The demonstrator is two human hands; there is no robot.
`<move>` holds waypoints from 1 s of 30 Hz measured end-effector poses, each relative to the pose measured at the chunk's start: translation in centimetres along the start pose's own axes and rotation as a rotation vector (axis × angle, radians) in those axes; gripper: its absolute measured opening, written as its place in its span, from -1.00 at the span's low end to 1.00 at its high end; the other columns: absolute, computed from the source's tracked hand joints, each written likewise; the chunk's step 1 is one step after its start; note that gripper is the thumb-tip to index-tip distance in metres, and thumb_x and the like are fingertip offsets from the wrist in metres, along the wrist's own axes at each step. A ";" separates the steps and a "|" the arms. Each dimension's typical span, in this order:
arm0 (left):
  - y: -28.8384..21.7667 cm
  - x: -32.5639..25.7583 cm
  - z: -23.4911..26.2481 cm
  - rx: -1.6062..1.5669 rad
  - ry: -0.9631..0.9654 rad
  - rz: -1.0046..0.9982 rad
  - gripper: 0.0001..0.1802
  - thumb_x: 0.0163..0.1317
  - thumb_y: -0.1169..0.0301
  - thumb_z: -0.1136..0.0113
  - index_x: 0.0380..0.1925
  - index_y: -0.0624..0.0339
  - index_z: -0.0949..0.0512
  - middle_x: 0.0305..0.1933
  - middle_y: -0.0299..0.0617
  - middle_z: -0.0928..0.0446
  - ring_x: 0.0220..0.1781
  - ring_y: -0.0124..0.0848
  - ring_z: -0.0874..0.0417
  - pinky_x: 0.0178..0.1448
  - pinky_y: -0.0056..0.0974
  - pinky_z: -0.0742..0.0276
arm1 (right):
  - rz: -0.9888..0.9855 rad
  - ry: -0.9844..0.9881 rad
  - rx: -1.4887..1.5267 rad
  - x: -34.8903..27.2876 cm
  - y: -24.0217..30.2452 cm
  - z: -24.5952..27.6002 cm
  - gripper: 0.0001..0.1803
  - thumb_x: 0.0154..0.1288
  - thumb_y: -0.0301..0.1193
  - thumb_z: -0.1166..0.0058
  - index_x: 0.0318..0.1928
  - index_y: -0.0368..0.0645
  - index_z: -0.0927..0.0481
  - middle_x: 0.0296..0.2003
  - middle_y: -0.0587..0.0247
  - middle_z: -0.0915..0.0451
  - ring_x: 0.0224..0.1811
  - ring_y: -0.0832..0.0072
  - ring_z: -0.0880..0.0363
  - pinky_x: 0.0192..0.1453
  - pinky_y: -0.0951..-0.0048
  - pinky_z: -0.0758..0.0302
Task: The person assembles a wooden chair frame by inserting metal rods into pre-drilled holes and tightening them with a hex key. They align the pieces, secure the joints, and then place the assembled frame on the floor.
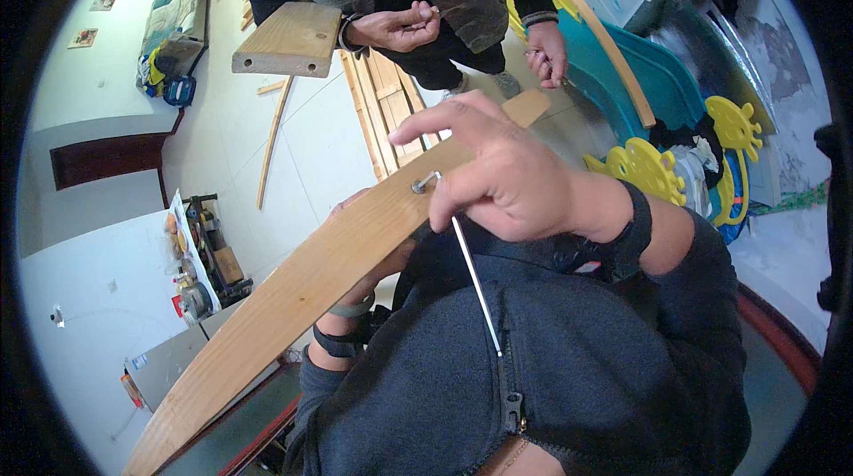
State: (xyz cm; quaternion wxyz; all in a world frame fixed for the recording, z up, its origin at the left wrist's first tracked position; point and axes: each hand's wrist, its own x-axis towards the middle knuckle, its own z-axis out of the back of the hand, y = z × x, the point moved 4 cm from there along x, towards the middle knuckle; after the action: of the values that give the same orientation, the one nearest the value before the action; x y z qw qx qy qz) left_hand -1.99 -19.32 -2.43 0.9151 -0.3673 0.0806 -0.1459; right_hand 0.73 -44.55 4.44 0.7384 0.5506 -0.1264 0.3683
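Observation:
A long, curved-edge wooden board (pixel 302 285) runs diagonally in front of my chest. My left hand (pixel 395 261) holds it from behind and below, with most of its fingers hidden by the wood. Above the board's near edge, my right hand (pixel 511 178) pinches an L-shaped hex key (pixel 475 285) close to its bend. The key's short arm meets a metal bolt (pixel 418 186) in the board's face. Its long arm points down toward my jacket zip.
Opposite me stands a person, one hand (pixel 404 29) beside a wooden plank (pixel 298 36) with two end holes. Slatted wooden pieces (pixel 388 99) and a thin strip (pixel 274 147) lie on the floor. At right are a teal plastic tub (pixel 613 67) and yellow plastic shapes (pixel 644 170).

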 end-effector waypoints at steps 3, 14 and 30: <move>0.3 0.7 0.3 0.126 -0.013 -0.030 -0.39 -0.08 0.25 -0.45 0.02 0.12 -0.47 -0.04 -0.18 -0.53 0.01 -0.24 -0.55 0.07 -0.16 -0.48 | -0.067 0.013 -0.123 -0.7 -0.5 1.0 -0.87 0.04 -0.47 -0.09 -0.45 0.02 -0.69 0.07 0.15 -0.47 0.15 0.15 -0.34 0.20 0.14 -0.26; 3.7 -2.2 3.0 0.436 -0.204 -0.172 -0.51 -0.01 0.42 -0.50 -0.05 0.22 -0.54 -0.08 -0.17 -0.59 -0.10 -0.30 -0.58 -0.04 -0.21 -0.59 | -0.462 0.463 0.553 -6.2 -5.6 -9.5 -0.74 0.25 -0.27 -0.12 -0.15 -0.17 -0.63 -0.14 0.15 -0.65 -0.08 0.34 -0.60 0.08 0.35 -0.49; 10.0 -6.9 5.3 0.476 -0.243 -0.018 -0.45 -0.10 0.25 -0.35 -0.10 0.28 -0.47 -0.20 -0.08 -0.51 -0.19 -0.13 -0.54 -0.06 -0.13 -0.46 | -0.669 0.352 0.869 -8.6 -7.0 -9.4 -0.77 0.36 -0.38 -0.04 -0.06 -0.23 -0.55 -0.10 0.16 -0.60 -0.02 0.38 -0.56 0.12 0.36 -0.46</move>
State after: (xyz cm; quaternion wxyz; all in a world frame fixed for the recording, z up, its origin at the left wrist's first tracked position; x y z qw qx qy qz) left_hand -5.07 -6.71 -5.29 0.9773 -0.1573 -0.0696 -0.1236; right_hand -2.56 -40.33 -9.09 0.5305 0.7439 0.3423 0.2191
